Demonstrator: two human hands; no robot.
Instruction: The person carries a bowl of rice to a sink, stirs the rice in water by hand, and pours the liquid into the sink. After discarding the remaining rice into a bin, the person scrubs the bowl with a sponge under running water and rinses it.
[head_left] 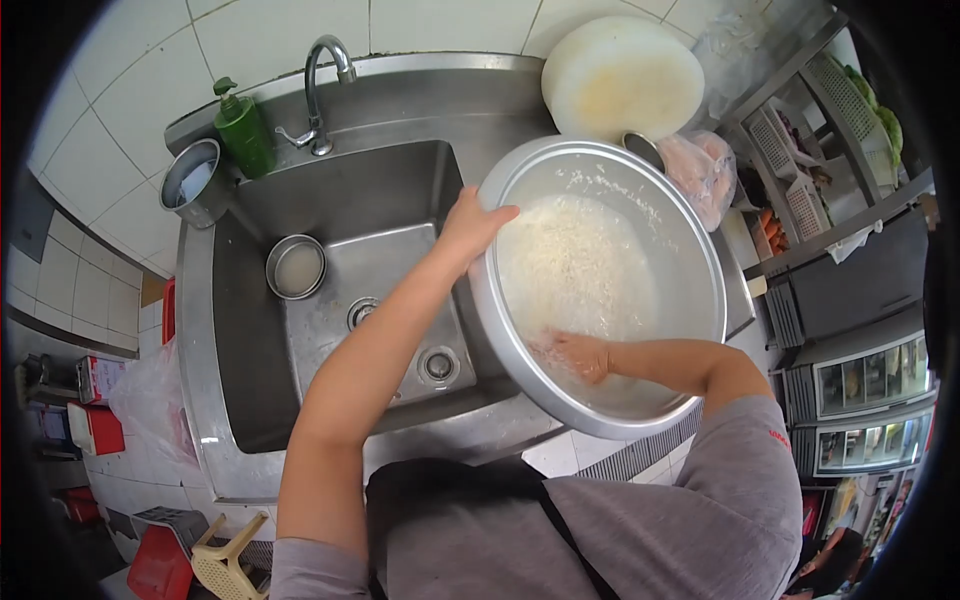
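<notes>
A large round metal pot (712,300) holds white rice (572,262) in cloudy water, with grains stuck to its inner wall. It is tilted over the right side of the sink. My left hand (474,230) grips the pot's left rim, thumb over the edge and fingers wrapped down the outside. Inside the pot, my right hand (580,357) dips into the rice and water near the lower side. Its fingers are mostly covered, so their pose is hidden.
The steel sink (240,330) has a small round metal pan (297,267) in it. Behind stand a faucet (315,100), a green pump bottle (246,135) and a metal container (193,183). White round boards (622,80) and a bagged pinkish item (703,175) lie beyond the pot.
</notes>
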